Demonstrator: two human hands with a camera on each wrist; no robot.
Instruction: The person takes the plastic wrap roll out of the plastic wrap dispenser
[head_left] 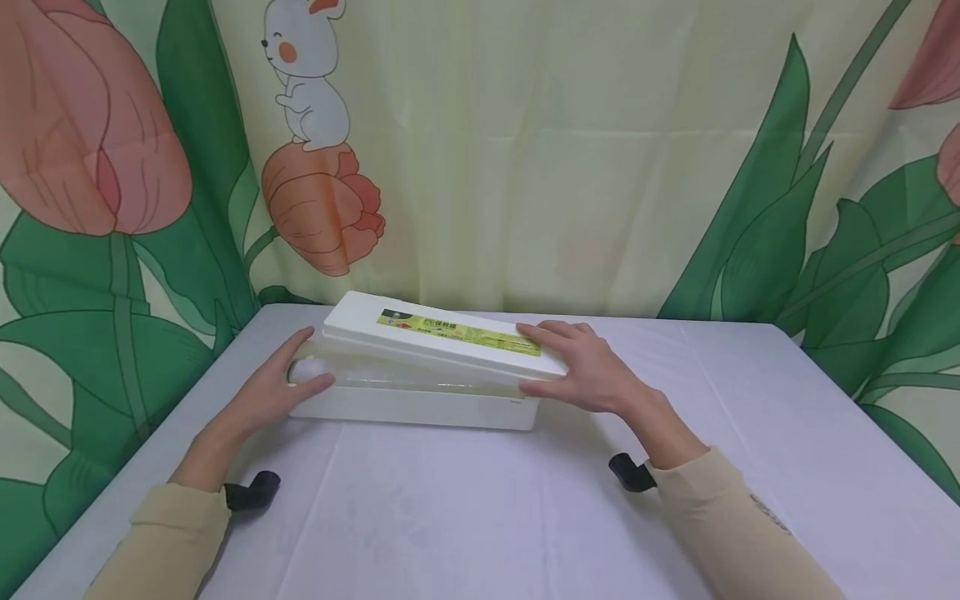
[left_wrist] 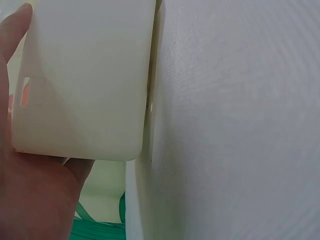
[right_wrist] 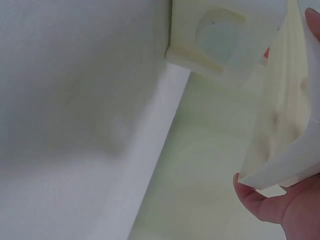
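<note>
A long white cling film box [head_left: 412, 410] stands on the table, with a clear-wrapped roll [head_left: 375, 375] lying inside it. My left hand [head_left: 262, 387] holds the box's left end, thumb at the front and fingers behind. In the left wrist view the box's white end face [left_wrist: 85, 90] fills much of the picture. Above the box, my right hand [head_left: 592, 367] grips the right end of its white lid [head_left: 352, 315], which bears a yellow-green label [head_left: 457, 332]. The lid is tilted and apart from the box at the right, its hollow underside [right_wrist: 280, 105] showing in the right wrist view.
A white cloth covers the table [head_left: 450, 517]. Behind it hangs a curtain [head_left: 525, 167] printed with tulips and a rabbit. Black wrist mounts [head_left: 253, 492] stick out from both sleeves.
</note>
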